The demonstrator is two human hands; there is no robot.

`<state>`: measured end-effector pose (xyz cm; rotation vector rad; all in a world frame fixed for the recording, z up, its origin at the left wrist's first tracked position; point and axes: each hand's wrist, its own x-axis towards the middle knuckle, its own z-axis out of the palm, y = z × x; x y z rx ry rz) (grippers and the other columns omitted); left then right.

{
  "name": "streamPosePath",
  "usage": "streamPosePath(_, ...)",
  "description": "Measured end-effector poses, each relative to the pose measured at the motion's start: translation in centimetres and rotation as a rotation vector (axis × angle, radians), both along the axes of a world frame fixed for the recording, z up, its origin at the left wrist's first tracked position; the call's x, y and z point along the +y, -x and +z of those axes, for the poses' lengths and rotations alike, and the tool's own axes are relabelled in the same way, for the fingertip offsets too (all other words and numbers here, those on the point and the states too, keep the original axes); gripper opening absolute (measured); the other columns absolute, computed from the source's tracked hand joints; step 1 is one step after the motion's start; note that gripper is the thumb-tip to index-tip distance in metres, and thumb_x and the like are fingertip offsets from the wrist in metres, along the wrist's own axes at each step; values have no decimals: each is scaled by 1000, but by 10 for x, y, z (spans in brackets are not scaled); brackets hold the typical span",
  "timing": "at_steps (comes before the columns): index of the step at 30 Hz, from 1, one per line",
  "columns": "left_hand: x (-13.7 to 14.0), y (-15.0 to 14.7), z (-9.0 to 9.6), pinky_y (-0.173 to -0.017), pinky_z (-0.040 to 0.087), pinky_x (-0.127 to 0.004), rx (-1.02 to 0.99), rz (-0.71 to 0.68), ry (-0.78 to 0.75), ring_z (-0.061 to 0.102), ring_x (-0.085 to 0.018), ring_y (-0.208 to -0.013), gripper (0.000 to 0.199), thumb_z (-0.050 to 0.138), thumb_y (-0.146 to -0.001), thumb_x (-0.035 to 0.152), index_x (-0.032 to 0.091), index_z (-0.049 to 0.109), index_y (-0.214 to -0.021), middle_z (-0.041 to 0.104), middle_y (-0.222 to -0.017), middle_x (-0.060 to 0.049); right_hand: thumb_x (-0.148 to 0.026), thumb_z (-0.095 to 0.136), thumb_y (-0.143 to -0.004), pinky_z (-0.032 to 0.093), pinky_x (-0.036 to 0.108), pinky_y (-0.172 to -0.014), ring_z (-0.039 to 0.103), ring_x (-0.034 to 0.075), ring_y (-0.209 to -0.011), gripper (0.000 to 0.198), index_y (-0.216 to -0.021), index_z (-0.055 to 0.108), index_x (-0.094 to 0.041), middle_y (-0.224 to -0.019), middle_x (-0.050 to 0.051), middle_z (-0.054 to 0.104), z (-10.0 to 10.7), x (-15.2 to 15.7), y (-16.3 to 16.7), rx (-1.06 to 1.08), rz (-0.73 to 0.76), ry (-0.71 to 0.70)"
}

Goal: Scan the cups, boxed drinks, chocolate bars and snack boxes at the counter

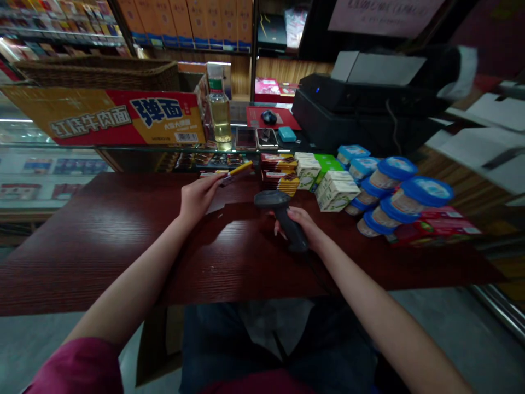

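Note:
My left hand (199, 196) grips a thin, flat packet (238, 171) with a yellow edge, raised above the dark red table. In my right hand (301, 224) is a black barcode scanner (283, 210), its head tilted left toward the packet but apart from it. Just beyond the scanner stand stacks of red and yellow packets (280, 178). To their right are white and green drink cartons (337, 190) and stacked tubs with blue lids (426, 190). The print on the held packet cannot be read.
A noodle carton (151, 117) and a bottle of pale yellow liquid (221, 117) stand at the back left. Two phones (266, 139), a mouse (269, 116) and a black printer-like machine (361, 109) lie behind the goods. A red box (447, 225) sits at the right.

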<state>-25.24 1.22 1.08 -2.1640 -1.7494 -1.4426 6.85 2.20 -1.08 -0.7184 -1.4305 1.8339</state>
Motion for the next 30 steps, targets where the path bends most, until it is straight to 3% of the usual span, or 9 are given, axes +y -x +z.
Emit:
streamPosePath(5, 13, -44, 8, -108, 56, -33, 290, -211, -87, 69, -20, -127, 40, 49, -105, 21, 29, 67, -139, 70, -140, -3, -63, 77, -80, 44, 25, -45, 62, 16, -50, 64, -112, 71, -8, -71, 10, 76, 0, -10, -40, 9, -50, 8)
streamPosePath(9, 37, -77, 8, -113, 55, -40, 438, -288, -89, 61, -22, -137, 47, 47, -102, 12, 26, 63, -144, 65, -146, -7, -62, 75, -82, 45, 24, -46, 61, 15, -49, 60, -109, 72, -9, -70, 9, 76, -3, -10, -47, 38, -83, 5)
streamPosePath(15, 59, -97, 0, -117, 51, -45, 451, -306, -45, 57, -24, -142, 53, 49, -96, 7, 25, 63, -144, 64, -147, -7, -64, 74, -83, 48, 24, -48, 63, 15, -51, 57, -106, 74, -11, -72, 9, 77, -10, -4, -46, 72, -58, 22)
streamPosePath(20, 66, -101, -3, -120, 48, -47, 396, -324, -37, 53, -22, -145, 49, 47, -99, 13, 24, 63, -144, 64, -148, -7, -61, 73, -85, 49, 23, -48, 64, 15, -52, 54, -106, 75, -11, -73, 9, 78, -9, -3, -47, 77, -63, 31)
streamPosePath(25, 51, -70, -11, -118, 47, -47, 333, -234, -46, 55, -24, -143, 47, 47, -104, 27, 25, 55, -150, 59, -153, -11, -62, 74, -85, 47, 23, -48, 63, 15, -51, 57, -108, 74, -10, -73, 9, 77, -5, -7, -47, 66, -80, 34)
streamPosePath(28, 40, -17, -22, -117, 48, -46, 323, -61, 46, 59, -26, -138, 47, 48, -103, 28, 25, 55, -149, 63, -147, -12, -61, 75, -84, 47, 24, -48, 63, 15, -50, 58, -110, 73, -9, -71, 9, 76, -3, -8, -47, 43, -86, 27)
streamPosePath(30, 38, 23, -29, -120, 43, -48, 321, 33, 117, 52, -30, -145, 54, 53, -100, 27, 20, 50, -153, 58, -153, -16, -62, 75, -83, 48, 25, -48, 63, 16, -50, 59, -109, 73, -9, -71, 10, 76, -2, -8, -45, 28, -72, 27)
